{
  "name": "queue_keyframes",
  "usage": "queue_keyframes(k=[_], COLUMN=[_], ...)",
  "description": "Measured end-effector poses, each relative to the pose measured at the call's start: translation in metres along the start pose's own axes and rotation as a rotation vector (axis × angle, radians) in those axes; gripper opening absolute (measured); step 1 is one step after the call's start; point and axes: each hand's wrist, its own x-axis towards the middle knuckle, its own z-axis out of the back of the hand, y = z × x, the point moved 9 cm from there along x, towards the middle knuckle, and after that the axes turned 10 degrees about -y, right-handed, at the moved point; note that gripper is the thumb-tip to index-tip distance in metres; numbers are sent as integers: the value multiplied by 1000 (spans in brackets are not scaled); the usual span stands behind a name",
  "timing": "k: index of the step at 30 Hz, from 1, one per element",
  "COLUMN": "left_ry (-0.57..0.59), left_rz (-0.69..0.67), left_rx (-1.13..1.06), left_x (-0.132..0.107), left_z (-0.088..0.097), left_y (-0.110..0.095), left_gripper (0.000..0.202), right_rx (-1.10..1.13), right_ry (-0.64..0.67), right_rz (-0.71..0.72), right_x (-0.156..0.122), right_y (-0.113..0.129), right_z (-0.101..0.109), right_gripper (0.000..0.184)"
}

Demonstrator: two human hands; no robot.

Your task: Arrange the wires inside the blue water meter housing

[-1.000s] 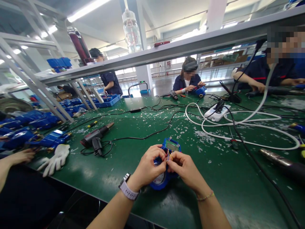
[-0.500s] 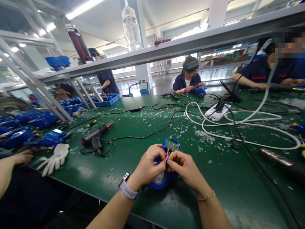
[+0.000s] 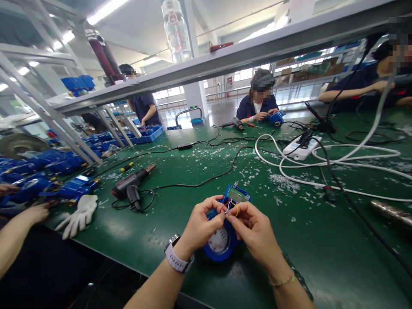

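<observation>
Two grips (image 3: pixel 202 223) (image 3: pixel 257 227), one blue meter (image 3: pixel 218 243)

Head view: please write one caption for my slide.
Left hand and right hand pinch thin wires at a blue meter, a heat gun on the green workbench.

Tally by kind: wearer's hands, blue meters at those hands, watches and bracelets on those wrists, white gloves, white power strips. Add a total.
Left hand and right hand: 2
Blue meter: 1
Watch: 1
Bracelet: 1
White glove: 1
White power strip: 1
Total: 7
</observation>
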Motion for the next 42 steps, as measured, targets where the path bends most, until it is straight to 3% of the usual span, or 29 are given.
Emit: queue_keyframes(k=[11, 18, 26, 31, 42], left_ry=[-20, 42, -5, 28, 5], left_rz=[77, 12, -19, 15, 14], left_rx=[-14, 46, 135, 40, 26], left_x=[0, 1, -1, -2, -2], left_z=[4, 0, 3, 3, 5], left_y=[5, 3, 2, 7, 8], left_gripper=[10, 7, 8, 10, 11], right_rx=[145, 258, 290, 174, -307], right_ry=[22, -3, -39, -46, -80], right_rz=[-71, -82, -94, -64, 131], right_x=[-1, 3, 5, 4, 0], right_y=[1, 3, 4, 6, 7], right_z=[-8, -4, 1, 3, 3], right_gripper=[34, 30, 28, 26, 18])
